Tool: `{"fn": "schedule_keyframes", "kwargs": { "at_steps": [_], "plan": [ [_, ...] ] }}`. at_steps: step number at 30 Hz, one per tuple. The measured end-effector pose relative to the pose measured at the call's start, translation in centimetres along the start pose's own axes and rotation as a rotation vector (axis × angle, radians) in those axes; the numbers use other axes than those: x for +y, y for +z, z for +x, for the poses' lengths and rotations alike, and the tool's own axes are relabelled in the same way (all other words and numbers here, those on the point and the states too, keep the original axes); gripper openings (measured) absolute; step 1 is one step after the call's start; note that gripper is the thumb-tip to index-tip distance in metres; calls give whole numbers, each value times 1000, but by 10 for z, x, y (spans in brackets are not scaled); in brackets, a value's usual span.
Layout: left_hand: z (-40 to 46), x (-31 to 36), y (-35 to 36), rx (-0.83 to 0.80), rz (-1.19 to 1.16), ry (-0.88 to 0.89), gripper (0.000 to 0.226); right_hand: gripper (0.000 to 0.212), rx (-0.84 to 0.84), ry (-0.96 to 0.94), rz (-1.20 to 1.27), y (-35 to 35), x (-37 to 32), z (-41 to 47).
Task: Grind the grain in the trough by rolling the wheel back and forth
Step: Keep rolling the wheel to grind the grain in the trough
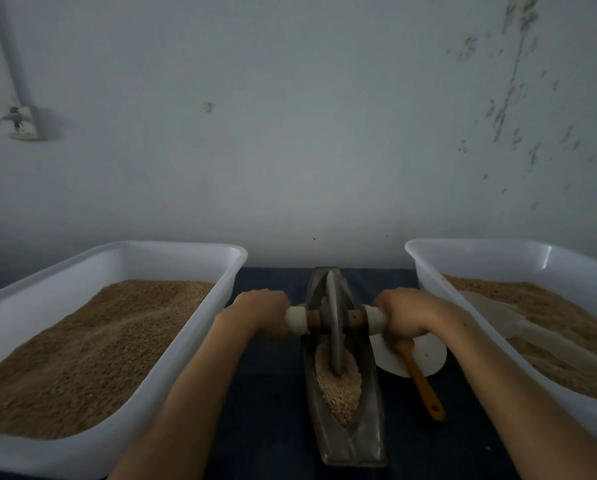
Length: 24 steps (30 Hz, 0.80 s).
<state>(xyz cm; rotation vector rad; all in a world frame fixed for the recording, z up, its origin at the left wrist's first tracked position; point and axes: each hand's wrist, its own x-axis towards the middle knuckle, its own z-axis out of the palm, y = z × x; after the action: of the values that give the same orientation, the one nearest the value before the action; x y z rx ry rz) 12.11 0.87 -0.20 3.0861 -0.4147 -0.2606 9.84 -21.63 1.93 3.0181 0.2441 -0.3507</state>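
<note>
A long grey boat-shaped trough (369, 427) lies lengthwise on the dark table between my arms. Pale crushed grain (338, 393) fills its near half. A thin grey wheel (335, 327) stands upright in the trough near its middle, its lower edge in the grain. A wooden axle with white handle ends (298, 318) runs through the wheel. My left hand (260, 311) grips the left handle and my right hand (399, 315) grips the right handle, fingers curled around them.
A white tub (172, 368) heaped with brown grain stands at the left, and a second white tub (428, 282) with grain at the right. A white round plate (428, 358) and an orange-handled brush (423, 386) lie right of the trough. A wall stands close behind.
</note>
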Motion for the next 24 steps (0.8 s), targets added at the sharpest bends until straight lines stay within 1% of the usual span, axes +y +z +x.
{"fn": "schedule_keyframes", "kwargs": {
  "at_steps": [2, 3, 4, 6, 7, 9, 11, 13, 15, 17, 20, 22, 24],
  "plan": [
    [-2, -2, -4, -151, -108, 26, 35, 29, -135, -3, 80, -3, -1, -3],
    [-3, -2, -6, -204, -144, 34, 32, 30, -169, 2, 96, -3, -1, -4],
    [-4, -3, -6, -229, -157, 39, 31, 31, -181, 10, 85, -3, -2, -4],
    [-3, -3, -5, -211, -166, 37, 28, 31, -157, 32, 63, -2, -3, -1],
    [-2, -4, -3, -181, -166, 30, 27, 26, -132, 44, 70, -1, -4, 0],
    [2, -5, 1, -96, -135, 10, 27, 11, -47, 59, 38, 0, -5, 2],
    [5, -7, 4, -21, -108, -21, 32, 14, 112, 70, -29, 3, -6, 4],
    [7, -8, 7, 65, -81, -51, 36, 10, 294, 64, -45, 7, -7, 8],
    [9, -6, 11, 186, -31, -66, 33, 11, 397, 71, -24, 11, -7, 11],
    [9, -2, 13, 335, 36, -75, 25, 13, 461, 77, -4, 16, -6, 13],
    [10, 4, 15, 481, 125, -89, 19, 13, 524, 80, 35, 23, -2, 16],
    [10, 6, 14, 509, 155, -77, 19, 9, 483, 76, 51, 24, 1, 16],
    [11, 5, 13, 496, 176, -64, 21, 10, 411, 78, 42, 21, 2, 15]
  ]
}}
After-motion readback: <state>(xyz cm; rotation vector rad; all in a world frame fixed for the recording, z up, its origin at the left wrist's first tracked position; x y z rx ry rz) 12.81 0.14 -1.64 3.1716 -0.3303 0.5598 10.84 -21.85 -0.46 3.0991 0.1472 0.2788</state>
